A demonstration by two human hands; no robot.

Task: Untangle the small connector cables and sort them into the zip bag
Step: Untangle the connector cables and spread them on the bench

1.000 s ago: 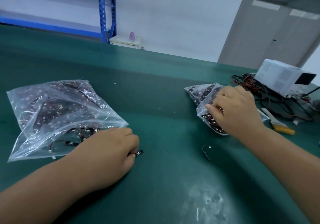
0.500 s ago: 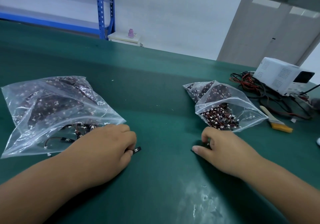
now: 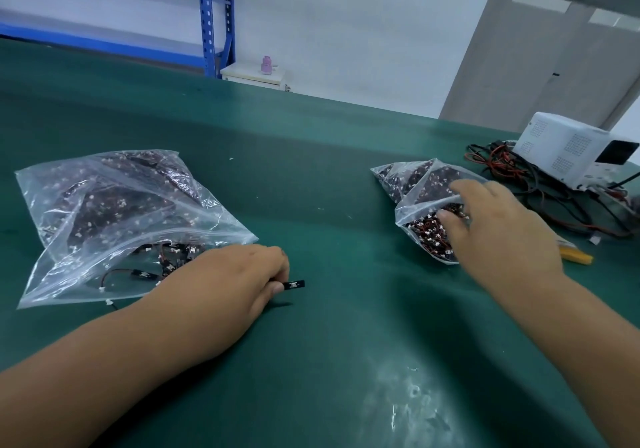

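A small black connector piece is pinched by the left hand at lower centre, long axis pointing right; the right hand, fingers spread, is reaching into the small zip bag at right

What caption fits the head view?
Left hand pinches a small black connector; right hand reaches into clear plastic zip bag.

Bright, even overhead light; soft shadows under both forearms. Whitish glare patch on desk near bottom edge. Right hand motion-blurred. Wide-angle bends desk's far edge.
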